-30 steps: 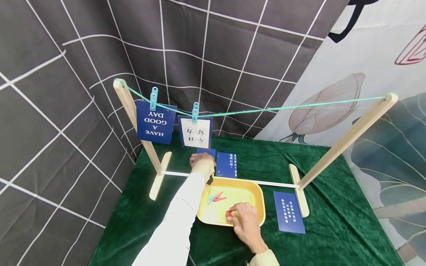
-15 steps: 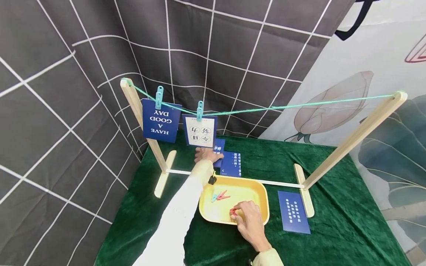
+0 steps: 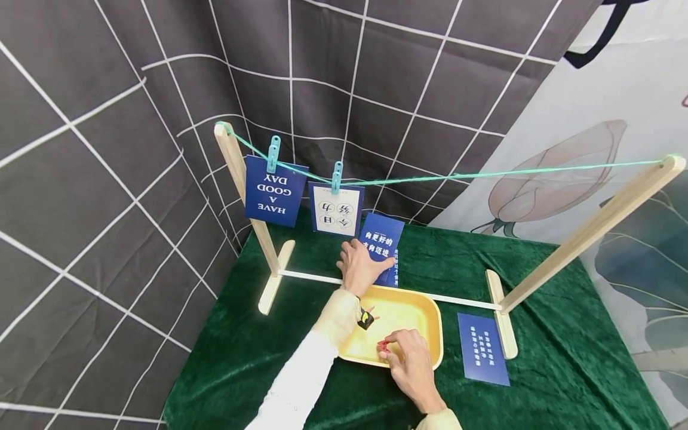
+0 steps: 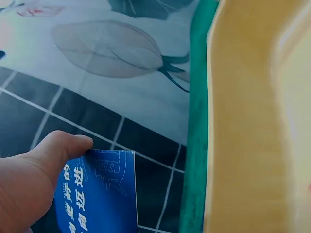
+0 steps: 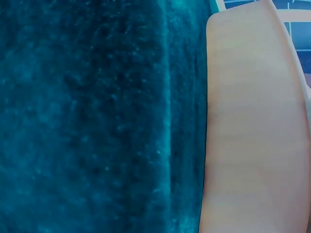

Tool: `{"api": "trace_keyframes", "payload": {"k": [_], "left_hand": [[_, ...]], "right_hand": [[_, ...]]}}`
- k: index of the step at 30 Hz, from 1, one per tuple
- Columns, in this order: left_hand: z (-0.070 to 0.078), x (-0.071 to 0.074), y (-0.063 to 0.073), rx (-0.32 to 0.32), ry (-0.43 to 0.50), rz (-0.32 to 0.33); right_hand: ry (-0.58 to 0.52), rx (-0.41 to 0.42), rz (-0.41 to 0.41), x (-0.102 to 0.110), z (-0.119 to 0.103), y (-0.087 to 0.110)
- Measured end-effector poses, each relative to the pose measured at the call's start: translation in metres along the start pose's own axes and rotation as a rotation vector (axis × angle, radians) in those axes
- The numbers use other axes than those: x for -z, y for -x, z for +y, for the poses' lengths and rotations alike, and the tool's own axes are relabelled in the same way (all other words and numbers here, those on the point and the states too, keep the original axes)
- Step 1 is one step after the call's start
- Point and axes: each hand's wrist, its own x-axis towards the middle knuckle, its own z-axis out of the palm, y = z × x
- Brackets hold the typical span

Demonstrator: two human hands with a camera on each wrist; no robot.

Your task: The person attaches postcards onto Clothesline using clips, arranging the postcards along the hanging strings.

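My left hand point(image 3: 361, 266), behind the tray, holds a blue card point(image 3: 383, 233) with white lettering. In the left wrist view the thumb lies along the edge of this card point(image 4: 109, 204), which stands raised. Another blue card point(image 3: 396, 275) lies on the cloth, partly covered by the held one. Over the front of the yellow tray point(image 3: 438, 334), my right hand point(image 3: 414, 365) pinches a red clothespin point(image 3: 383, 346) between thumb and fingers. A pinkish clothespin point(image 3: 375, 316) in the tray is mostly hidden by the left wrist's camera. The right wrist view shows cloth and tray wall, no fingers.
A green string point(image 3: 457, 176) spans two wooden posts point(image 3: 591, 236). From its left part hang a blue card point(image 3: 274, 200) and a white-faced card point(image 3: 337, 210), each on a teal clothespin. Another blue card point(image 3: 484, 349) lies right of the tray. A white bar point(image 3: 462, 302) runs behind the tray.
My left hand has drawn a blue card out from behind the hanging white-faced card, towards me and to the right, lifting it. The right hand stays at the tray with the red clothespin.
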Motion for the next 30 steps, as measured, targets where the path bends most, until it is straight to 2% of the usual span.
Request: {"api": "trace_keyframes", "payload": {"k": [4, 9, 14, 17, 22, 26, 30], "left_hand": [[0.001, 0.002, 0.016, 0.009, 0.017, 0.056], [-0.005, 0.003, 0.032, 0.034, 0.074, 0.105], [-0.010, 0.004, 0.047, 0.055, 0.129, 0.159], [-0.009, 0.003, 0.053, 0.038, 0.164, 0.198], [-0.005, 0.000, 0.059, -0.018, 0.219, 0.282], [-0.002, 0.001, 0.059, -0.069, 0.229, 0.330], [0.003, 0.006, 0.058, -0.090, 0.234, 0.365]], "right_hand": [[-0.059, -0.007, 0.000, 0.003, 0.002, -0.004], [-0.217, -0.025, 0.070, 0.013, 0.005, -0.012], [-0.369, -0.055, 0.155, 0.045, -0.009, -0.036], [-0.406, -0.002, 0.189, 0.072, -0.024, -0.060], [-0.437, 0.184, 0.215, 0.109, -0.039, -0.104], [-0.400, 0.284, 0.221, 0.134, -0.047, -0.137], [-0.329, 0.347, 0.250, 0.151, -0.055, -0.165]]}}
